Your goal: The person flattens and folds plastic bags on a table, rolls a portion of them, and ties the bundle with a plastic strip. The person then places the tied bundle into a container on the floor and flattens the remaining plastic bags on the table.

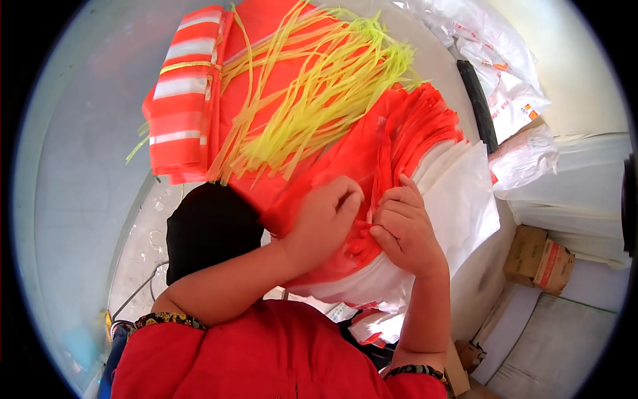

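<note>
The fingers of the right hand (407,231) pinch a gathered edge of the red-and-white sheets (422,130); the left hand (324,216) curls over them, its grip unclear. Beyond lie yellow strips (312,106), beside a tied striped bundle (178,110).

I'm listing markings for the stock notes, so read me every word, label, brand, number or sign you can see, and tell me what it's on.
No text can be read with certainty.
White bags: red print and small red-and-yellow marks, too small and creased to read.
Box: pale print on its red panel, too small to read.
Red sheets: I can make out no lettering.
</note>
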Action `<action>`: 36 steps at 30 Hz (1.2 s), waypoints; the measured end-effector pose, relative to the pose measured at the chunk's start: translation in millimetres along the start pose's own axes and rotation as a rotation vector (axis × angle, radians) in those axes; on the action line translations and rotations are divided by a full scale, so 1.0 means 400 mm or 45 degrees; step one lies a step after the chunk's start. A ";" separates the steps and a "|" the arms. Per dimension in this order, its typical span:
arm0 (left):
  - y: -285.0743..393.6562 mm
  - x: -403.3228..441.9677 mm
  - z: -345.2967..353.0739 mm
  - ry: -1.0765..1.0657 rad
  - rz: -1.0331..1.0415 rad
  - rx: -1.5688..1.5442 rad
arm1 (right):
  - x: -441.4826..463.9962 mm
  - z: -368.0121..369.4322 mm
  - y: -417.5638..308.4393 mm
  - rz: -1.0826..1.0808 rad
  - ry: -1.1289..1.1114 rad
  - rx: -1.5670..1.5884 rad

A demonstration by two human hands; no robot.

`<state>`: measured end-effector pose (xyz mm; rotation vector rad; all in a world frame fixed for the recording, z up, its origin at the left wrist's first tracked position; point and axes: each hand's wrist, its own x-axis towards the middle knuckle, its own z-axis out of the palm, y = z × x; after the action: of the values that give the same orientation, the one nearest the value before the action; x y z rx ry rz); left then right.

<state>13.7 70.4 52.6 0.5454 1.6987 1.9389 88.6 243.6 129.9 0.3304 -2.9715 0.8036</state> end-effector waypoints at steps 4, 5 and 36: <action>-0.058 0.086 -0.004 0.128 0.561 1.012 | -0.028 -0.011 0.024 -0.013 0.089 0.051; -0.069 0.095 0.000 0.100 0.518 1.066 | -0.038 -0.017 0.029 -0.003 0.114 0.075; -0.146 0.194 0.051 -0.164 0.706 1.181 | -0.072 -0.051 0.033 0.085 0.219 0.222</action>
<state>-29.2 139.2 -4.6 1.5638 2.4883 1.2376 113.8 270.6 138.2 0.1599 -2.7730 1.0444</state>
